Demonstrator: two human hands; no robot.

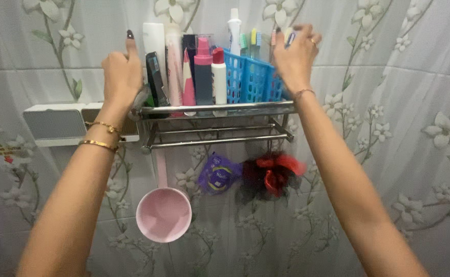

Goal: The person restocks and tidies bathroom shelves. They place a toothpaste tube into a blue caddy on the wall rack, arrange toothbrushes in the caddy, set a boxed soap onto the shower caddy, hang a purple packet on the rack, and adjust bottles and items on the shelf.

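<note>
Two hands up at one metal rack (215, 109): left hand (122, 74) curled loosely, right hand (294, 56) pinching something (blurred) above one blue basket (250, 79)

Both arms are bare from the elbow up to the fingers, with no sleeve showing anywhere. The left hand (122, 74) has a dark-painted nail on the thumb, glossy and near black. Two thin gold bangles circle the left wrist: a slim chain-like one higher up, and a plain smooth band just below it on the forearm. The right hand (294, 56) wears a small gold ring on one finger, and its nails that show are dark as well. A fine, thin bracelet of a coppery gold colour loops around the right wrist. No watch or glove is worn.
</note>
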